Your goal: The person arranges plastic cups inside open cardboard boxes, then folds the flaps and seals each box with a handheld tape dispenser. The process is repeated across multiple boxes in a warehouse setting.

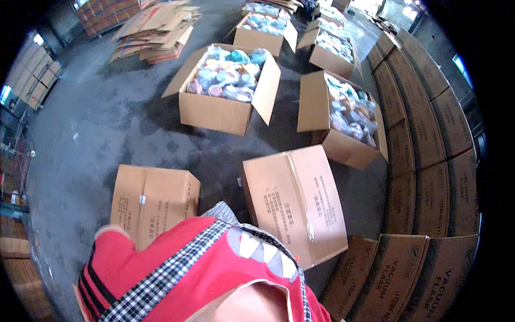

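My left arm, in a red sleeve [110,257] with black stripes, bends at the lower left. At its end only a blurred sliver of my left hand [112,229] shows, next to a closed cardboard box [169,188]; its fingers are hidden. My right hand is out of the picture. A second closed carton [295,204], taped along its middle seam, stands to the right of my body. My red top and a checked apron strap [177,257] fill the lower middle.
Open cartons [214,114] [346,145] filled with bagged items stand ahead on the grey floor [80,145]. Stacked printed cartons [418,145] form a wall along the right. Flattened cardboard [153,32] lies piled at the far left.
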### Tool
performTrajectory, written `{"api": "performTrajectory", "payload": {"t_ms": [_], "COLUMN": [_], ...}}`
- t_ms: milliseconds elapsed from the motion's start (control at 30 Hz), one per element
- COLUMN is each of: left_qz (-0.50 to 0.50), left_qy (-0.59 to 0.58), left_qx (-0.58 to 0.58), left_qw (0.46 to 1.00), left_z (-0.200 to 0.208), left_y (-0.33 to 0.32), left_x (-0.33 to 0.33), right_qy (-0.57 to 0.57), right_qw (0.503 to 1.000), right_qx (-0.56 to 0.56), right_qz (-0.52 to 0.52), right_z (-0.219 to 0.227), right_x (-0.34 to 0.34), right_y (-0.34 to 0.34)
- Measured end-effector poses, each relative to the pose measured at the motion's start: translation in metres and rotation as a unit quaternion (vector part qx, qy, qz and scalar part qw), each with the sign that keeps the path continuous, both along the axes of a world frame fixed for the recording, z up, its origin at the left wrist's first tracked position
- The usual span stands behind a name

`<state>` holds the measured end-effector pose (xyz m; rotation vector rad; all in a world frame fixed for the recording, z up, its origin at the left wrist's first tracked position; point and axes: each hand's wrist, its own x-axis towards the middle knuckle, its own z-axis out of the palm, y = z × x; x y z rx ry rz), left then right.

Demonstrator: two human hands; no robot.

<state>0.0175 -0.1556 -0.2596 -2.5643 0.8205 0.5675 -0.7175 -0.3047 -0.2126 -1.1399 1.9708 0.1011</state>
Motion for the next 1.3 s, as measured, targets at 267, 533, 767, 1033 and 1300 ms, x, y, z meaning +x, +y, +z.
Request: {"api": "performTrajectory", "payload": {"t_ms": [267,533,767,1033,1300], "left_qz": [0.177,0.074,0.145,0.164,0.134], "left_qy": [0.281,0.392,0.328,0.289,0.330], "left_qx": [-0.052,-0.351,-0.405,-0.095,-0.075], "left_qw": [0.942,0.847,0.841,0.938,0.931], "left_z": [0.008,0.047,-0.003,0.042,0.079], "left_y": [-0.008,-0.298,-0.393,-0.370,-0.550], "left_x": [-0.069,0.032,0.168,0.148,0.223], "right_qy": [-0.028,-0.037,-0.084,-0.121,-0.128], "right_qw": [0.993,0.988,0.995,0.971,0.987], "right_qx": [-0.015,-0.009,0.015,0.187,0.079], "right_qz": [0.118,0.147,0.043,-0.091,0.052], "right_z": [0.018,0.061,0.028,-0.061,0.001], "right_x": [0.150,0.302,0.295,0.292,0.482], "right_y": [-0.168,-0.308,-0.411,-0.496,-0.679]}}
